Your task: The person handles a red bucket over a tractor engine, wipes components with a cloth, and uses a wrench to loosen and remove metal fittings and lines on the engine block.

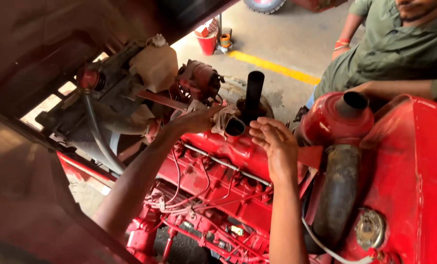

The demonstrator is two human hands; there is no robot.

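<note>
I look down on a red tractor engine (pixel 238 161) under a raised hood. My left hand (pixel 199 120) holds a dirty beige rag (pixel 224 117) against the open red filler neck (pixel 235 128) on top of the engine. My right hand (pixel 274 144) hovers just right of that neck, fingers curled and apart, holding nothing. A black exhaust pipe (pixel 253 93) stands upright right behind the neck.
A red air-cleaner canister (pixel 338 120) with a black rubber hose (pixel 338 195) sits to the right, beside the red body panel (pixel 418 176). A beige coolant tank (pixel 155 66) and radiator hoses lie left. A person in a green shirt (pixel 399 46) leans on the panel. A red bucket (pixel 207 43) stands on the floor.
</note>
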